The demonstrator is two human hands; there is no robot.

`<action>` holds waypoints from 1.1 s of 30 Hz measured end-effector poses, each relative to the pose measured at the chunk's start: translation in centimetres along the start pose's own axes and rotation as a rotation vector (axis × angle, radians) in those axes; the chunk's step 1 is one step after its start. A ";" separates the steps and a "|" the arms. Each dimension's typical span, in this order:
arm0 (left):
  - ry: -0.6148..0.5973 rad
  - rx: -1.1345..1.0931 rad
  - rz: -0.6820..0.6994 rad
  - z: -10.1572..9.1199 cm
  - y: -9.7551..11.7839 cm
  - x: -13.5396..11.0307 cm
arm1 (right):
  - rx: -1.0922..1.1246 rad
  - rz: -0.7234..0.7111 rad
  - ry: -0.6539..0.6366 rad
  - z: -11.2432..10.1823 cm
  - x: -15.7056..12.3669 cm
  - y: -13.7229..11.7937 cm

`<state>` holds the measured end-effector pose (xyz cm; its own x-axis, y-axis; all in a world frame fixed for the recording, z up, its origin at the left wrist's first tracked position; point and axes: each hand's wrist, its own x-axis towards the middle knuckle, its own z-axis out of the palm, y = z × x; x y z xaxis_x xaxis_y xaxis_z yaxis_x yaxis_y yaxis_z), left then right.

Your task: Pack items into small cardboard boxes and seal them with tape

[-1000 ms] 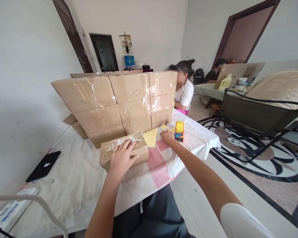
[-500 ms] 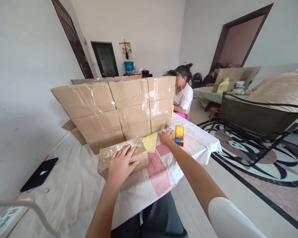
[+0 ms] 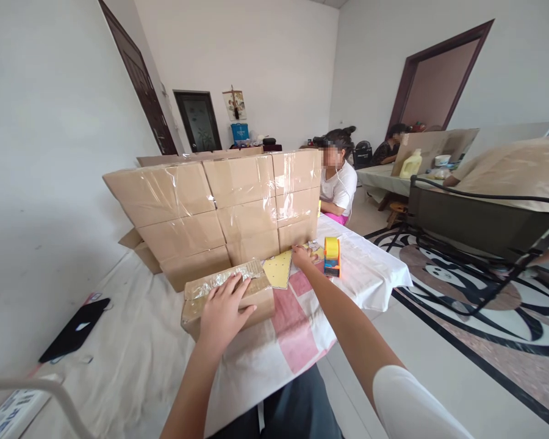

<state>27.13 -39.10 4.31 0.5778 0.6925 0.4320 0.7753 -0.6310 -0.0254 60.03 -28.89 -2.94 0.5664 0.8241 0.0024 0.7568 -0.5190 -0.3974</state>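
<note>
My left hand point(image 3: 226, 308) lies with spread fingers on top of a small cardboard box point(image 3: 263, 299), which is closed with shiny clear tape. Farther out, my right hand point(image 3: 303, 256) reaches down to the table, fingers apart, beside a yellow patterned sheet point(image 3: 278, 270) at the foot of the stacked boxes. Its fingertips are small and partly hidden. Just right of that hand a tape dispenser point(image 3: 332, 256) with a yellow roll and orange edges stands on the cloth.
A wall of taped cardboard boxes point(image 3: 247, 207) rises behind the small box. A white and pink cloth point(image 3: 297, 335) covers the table. A black flat object point(image 3: 75, 329) lies at left. One person point(image 3: 341, 183) sits beyond the boxes; a chair point(image 3: 476, 225) stands at right.
The view has tilted up slightly, so everything sits a little lower. Both hands keep nearly the same places, the left on the box and the right by the yellow sheet.
</note>
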 end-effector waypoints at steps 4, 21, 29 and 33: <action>0.013 0.006 -0.001 0.1 0.1 0.0 | 0.119 0.045 0.066 0.1 0.0 -0.3; -0.006 0.009 -0.005 -0.3 0.4 -0.2 | 0.878 -0.053 0.425 -2.2 -0.7 1.4; -0.003 -0.007 -0.008 0.1 0.1 -0.1 | 1.219 -0.098 0.396 -2.7 -1.7 1.9; -0.013 -0.010 -0.018 0.2 0.0 -0.1 | 1.367 -0.095 0.373 -2.0 -4.0 1.0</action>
<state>27.12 -39.05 4.10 0.5668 0.7084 0.4206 0.7834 -0.6215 -0.0090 59.16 -33.14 -1.48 0.7464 0.6239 0.2315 0.0113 0.3359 -0.9418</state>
